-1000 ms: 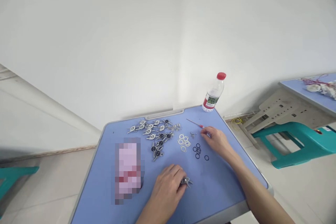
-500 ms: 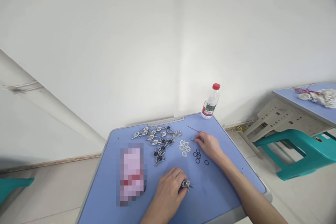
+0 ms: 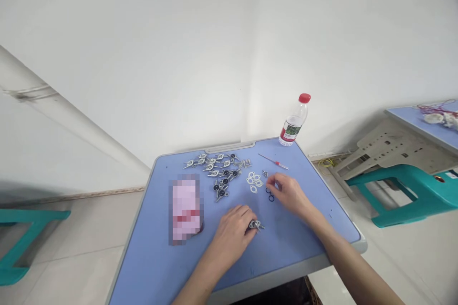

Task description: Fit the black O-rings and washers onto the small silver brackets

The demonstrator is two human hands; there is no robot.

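Observation:
My left hand rests on the blue table, its fingers closed around a small metal flanged part with thin prongs. Farther right, my right hand has thumb and fingertips pinched together over the black rubber rings; whatever is between the tips is too small to make out. Just beyond those fingertips lie tiny metal pieces. Flat oval gaskets with holes are left of them. A thin screwdriver with a reddish, clear handle lies behind my right hand.
Several metal flanged parts, some with black discs, are grouped at the table's back left. A blurred-out pink object lies at left. A red-capped bottle stands at the back right corner. A teal stool is at right.
My right hand has drawn back from the tiny metal pieces and screwdriver to the black rings, uncovering the screwdriver's handle. My left hand still holds the metal part. The camera view has shifted slightly.

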